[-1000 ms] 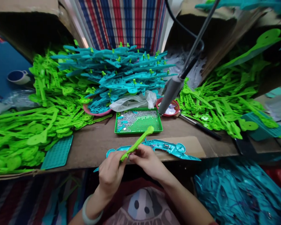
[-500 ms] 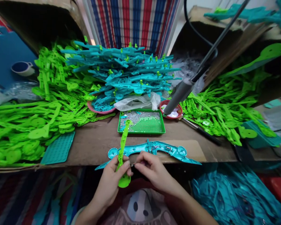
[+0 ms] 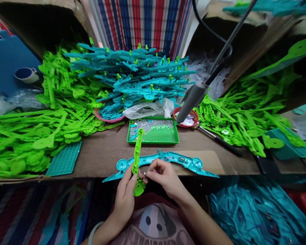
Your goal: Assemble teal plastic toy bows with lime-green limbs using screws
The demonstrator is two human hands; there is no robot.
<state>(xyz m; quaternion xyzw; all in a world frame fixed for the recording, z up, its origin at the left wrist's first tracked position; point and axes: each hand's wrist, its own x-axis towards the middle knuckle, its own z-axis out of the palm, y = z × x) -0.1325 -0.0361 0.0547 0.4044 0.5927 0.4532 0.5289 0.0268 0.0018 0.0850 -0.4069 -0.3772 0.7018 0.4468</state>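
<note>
My left hand (image 3: 126, 190) is closed round a long lime-green plastic part (image 3: 138, 151), which stands nearly upright with its round end low. Close to its right side, my right hand (image 3: 164, 177) pinches a tiny shiny metal piece (image 3: 145, 174), too small to name for sure. Behind both hands a teal bow-shaped plastic shell (image 3: 148, 160) lies across the table's front, its hollow side up, with small parts and wires inside. Beyond it sits a green perforated tray (image 3: 165, 141) holding many small silvery pieces and a few teal bits.
Lime-green parts (image 3: 40, 132) are heaped at left, more (image 3: 226, 115) at right. A teal stack (image 3: 132, 73) rises at the back. A grey electric screwdriver (image 3: 192, 100) hangs over a red bowl (image 3: 195, 125). A black-handled tool (image 3: 226, 144) lies at right; a teal mat (image 3: 65, 160) at left.
The green part has turned in my left hand, so its ribbed inner side shows more. My left hand has shifted slightly right. My right hand stays close by, the metal piece now visible at its fingertips.
</note>
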